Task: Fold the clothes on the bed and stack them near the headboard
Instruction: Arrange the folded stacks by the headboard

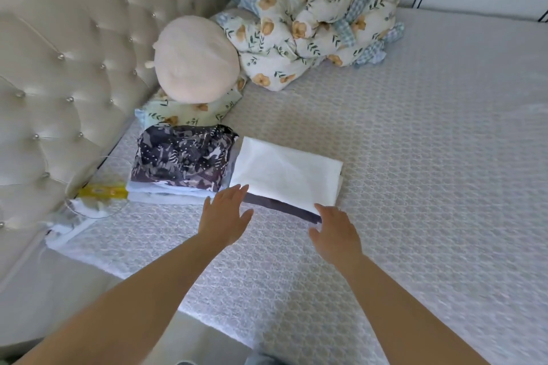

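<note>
A folded white garment [284, 172] lies on a folded dark grey piece [284, 209] on the bed, beside a stack topped by a dark patterned garment [181, 157] with pale folded pieces [166, 194] under it. Both stacks sit near the tufted cream headboard [59, 83]. My left hand [225, 213] hovers flat with straight fingers at the white garment's near left corner. My right hand [335, 231] is spread at the near right corner, fingertips at the edge of the stack. Neither hand grips anything.
A round beige plush cushion [195, 65] rests on a floral pillow [189, 115] by the headboard. A crumpled floral and blue-gingham quilt [311, 21] fills the far corner. A clear plastic packet with a yellow label [100, 192] lies at the bed's left edge. The patterned mattress cover [415, 172] stretches right.
</note>
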